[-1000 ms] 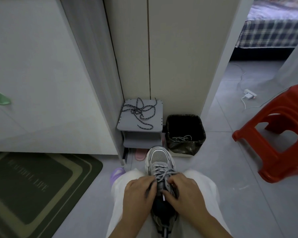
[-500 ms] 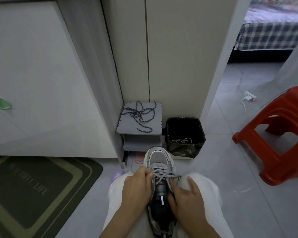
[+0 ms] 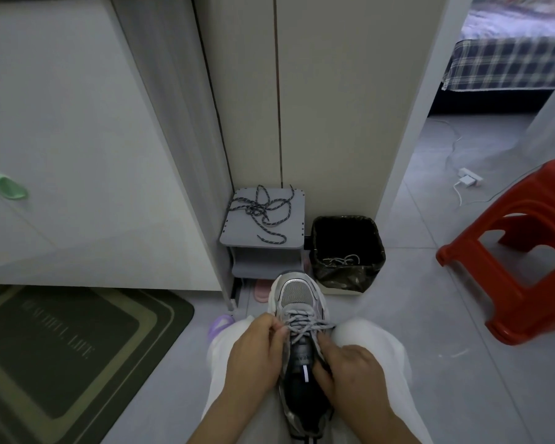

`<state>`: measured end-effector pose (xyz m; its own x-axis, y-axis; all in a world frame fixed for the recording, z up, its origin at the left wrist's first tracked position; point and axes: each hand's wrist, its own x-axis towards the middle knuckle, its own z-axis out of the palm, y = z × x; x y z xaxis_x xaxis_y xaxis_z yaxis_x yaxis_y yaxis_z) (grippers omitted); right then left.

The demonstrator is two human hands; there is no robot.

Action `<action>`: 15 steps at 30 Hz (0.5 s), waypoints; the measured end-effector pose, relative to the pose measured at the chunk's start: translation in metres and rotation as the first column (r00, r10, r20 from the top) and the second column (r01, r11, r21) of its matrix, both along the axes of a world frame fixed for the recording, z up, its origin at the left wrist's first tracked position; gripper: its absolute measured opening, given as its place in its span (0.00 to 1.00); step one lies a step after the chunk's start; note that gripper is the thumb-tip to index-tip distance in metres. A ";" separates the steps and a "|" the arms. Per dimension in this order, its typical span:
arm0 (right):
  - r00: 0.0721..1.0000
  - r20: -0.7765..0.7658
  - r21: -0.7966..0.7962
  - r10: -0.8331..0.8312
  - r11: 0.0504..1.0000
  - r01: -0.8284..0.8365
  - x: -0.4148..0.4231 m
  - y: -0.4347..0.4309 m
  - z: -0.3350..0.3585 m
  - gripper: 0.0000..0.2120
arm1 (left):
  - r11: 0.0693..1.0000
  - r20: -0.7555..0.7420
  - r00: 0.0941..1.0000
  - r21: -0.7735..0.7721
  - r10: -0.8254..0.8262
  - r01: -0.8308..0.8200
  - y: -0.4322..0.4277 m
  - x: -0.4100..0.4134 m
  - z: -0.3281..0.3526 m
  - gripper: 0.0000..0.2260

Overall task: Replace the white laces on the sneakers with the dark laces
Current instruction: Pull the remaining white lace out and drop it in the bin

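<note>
Between both knees, sneaker points toe forward.

Dark laces lie on the shelf; bin just right.

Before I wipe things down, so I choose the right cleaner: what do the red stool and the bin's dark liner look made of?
The red stool looks like moulded plastic: one-piece, rounded edges, a soft sheen. The liner in the bin looks like thin plastic film: crinkled, glossy folds. Both are judged by look alone.
</note>
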<state>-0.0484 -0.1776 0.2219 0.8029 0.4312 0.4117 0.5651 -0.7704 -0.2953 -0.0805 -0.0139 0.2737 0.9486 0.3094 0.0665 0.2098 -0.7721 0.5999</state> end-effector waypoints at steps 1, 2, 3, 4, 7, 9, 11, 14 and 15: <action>1.000 0.008 0.010 0.016 1.000 -0.016 0.002 -0.001 0.000 0.19 | 1.000 0.007 1.000 0.010 0.020 -0.020 -0.001 -0.001 0.000 0.09; 1.000 0.007 0.020 0.031 0.999 -0.031 0.003 -0.003 -0.001 0.19 | 1.000 0.020 0.999 0.010 0.030 -0.030 -0.002 -0.003 -0.001 0.09; 0.999 -0.001 0.027 0.042 0.999 -0.042 0.003 -0.005 -0.002 0.19 | 1.000 0.040 0.999 0.006 0.031 -0.031 -0.004 -0.003 0.000 0.09; 0.999 -0.011 0.028 0.044 0.999 -0.043 0.003 -0.006 -0.003 0.19 | 1.000 0.061 0.998 -0.006 0.028 -0.028 -0.006 -0.004 0.003 0.08; 0.997 -0.070 0.067 0.037 0.997 -0.033 0.003 -0.005 -0.007 0.18 | 0.995 0.099 0.995 -0.095 0.027 -0.017 -0.012 -0.005 0.009 0.07; 0.991 -0.118 0.132 0.060 0.990 -0.044 0.003 -0.006 -0.011 0.17 | 0.992 0.051 0.998 -0.124 0.036 -0.030 -0.011 -0.003 0.008 0.09; 0.986 -0.146 0.181 0.077 0.982 -0.050 0.003 -0.007 -0.014 0.16 | 0.999 -0.024 0.999 -0.029 0.030 -0.030 -0.004 0.005 0.004 0.11; 0.980 -0.179 0.219 0.089 0.975 -0.048 0.003 -0.007 -0.011 0.15 | 0.994 -0.160 0.982 -0.060 -0.099 0.091 0.013 0.016 0.006 0.13; 0.979 -0.181 0.223 0.092 0.973 -0.050 0.003 -0.007 -0.011 0.15 | 0.986 -0.205 0.968 -0.107 -0.147 0.127 0.016 0.018 0.008 0.14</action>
